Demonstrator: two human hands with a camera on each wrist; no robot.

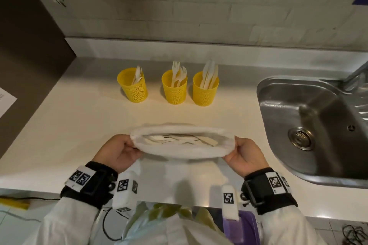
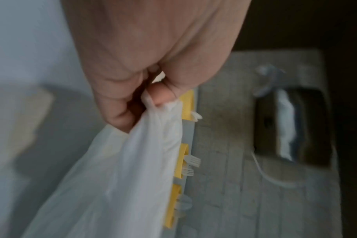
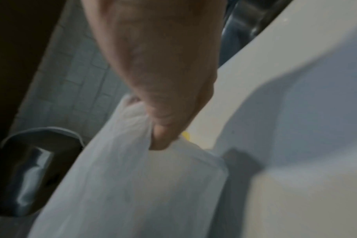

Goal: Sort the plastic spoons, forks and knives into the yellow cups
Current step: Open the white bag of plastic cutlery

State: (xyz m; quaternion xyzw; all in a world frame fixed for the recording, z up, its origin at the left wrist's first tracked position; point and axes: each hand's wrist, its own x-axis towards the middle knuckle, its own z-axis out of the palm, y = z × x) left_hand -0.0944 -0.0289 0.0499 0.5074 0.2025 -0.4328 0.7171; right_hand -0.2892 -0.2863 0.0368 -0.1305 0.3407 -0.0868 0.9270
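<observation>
Three yellow mesh cups stand in a row at the back of the counter: the left cup (image 1: pixel 133 85) holds spoons, the middle cup (image 1: pixel 174 86) holds forks (image 1: pixel 177 73), the right cup (image 1: pixel 205 88) holds knives (image 1: pixel 210 74). Both hands stretch a white plastic bag (image 1: pixel 182 143) open above the counter's front. My left hand (image 1: pixel 119 150) pinches its left rim, and my right hand (image 1: pixel 244 154) pinches its right rim. Pale pieces of cutlery (image 1: pixel 180 141) lie inside the bag. The left wrist view shows the bag (image 2: pixel 120 177) pinched in the fingers, the right wrist view the bag (image 3: pixel 132 177) likewise.
A steel sink (image 1: pixel 310 125) is set into the white counter (image 1: pixel 79 125) at the right, its tap at the far right edge. A dark cabinet side (image 1: pixel 25 55) bounds the left. A tiled wall runs behind the cups. Below the counter edge are another bag and a purple container (image 1: pixel 243 226).
</observation>
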